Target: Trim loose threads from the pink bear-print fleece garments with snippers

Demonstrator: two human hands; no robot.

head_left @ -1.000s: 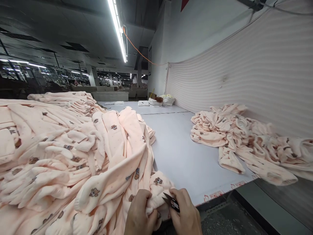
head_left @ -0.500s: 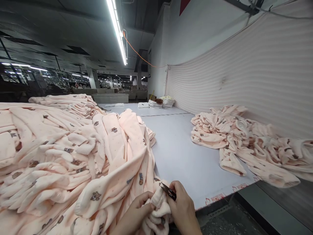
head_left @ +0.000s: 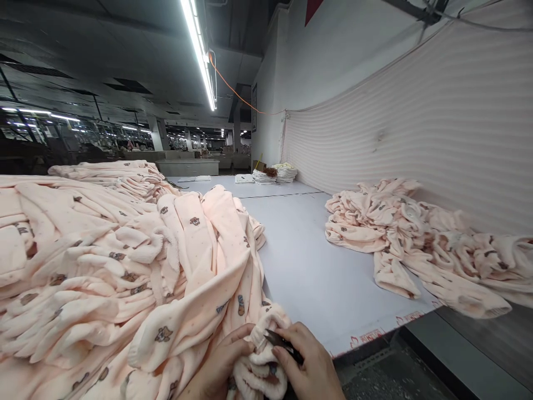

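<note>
Between my hands, at the near table edge, is a bunched peach fleece garment (head_left: 261, 373) with a ribbed, whitish cuff-like edge. My left hand (head_left: 227, 355) is closed on that edge, pinching the cloth between thumb and fingers. In my right hand (head_left: 306, 355) sits a pair of dark thread snips (head_left: 283, 341), its fingers wrapped round them. The snips' tips point left and lie against the fabric edge. Part of the snips is hidden by my fingers. Joining the held garment on the left is a large heap of peach fleece garments (head_left: 104, 266) with small bear prints.
Another pile of peach garments (head_left: 391, 216) lies on the right of the pale table (head_left: 300, 250), some sleeves hanging over its front edge. Folded white stacks (head_left: 264, 176) stand at the far end. A pale striped cloth (head_left: 395, 122) hangs along the right wall.
My right hand and the snips have moved down and slightly left, with the tips now at the fabric edge. My left hand has shifted slightly left and the held cloth has turned.
</note>
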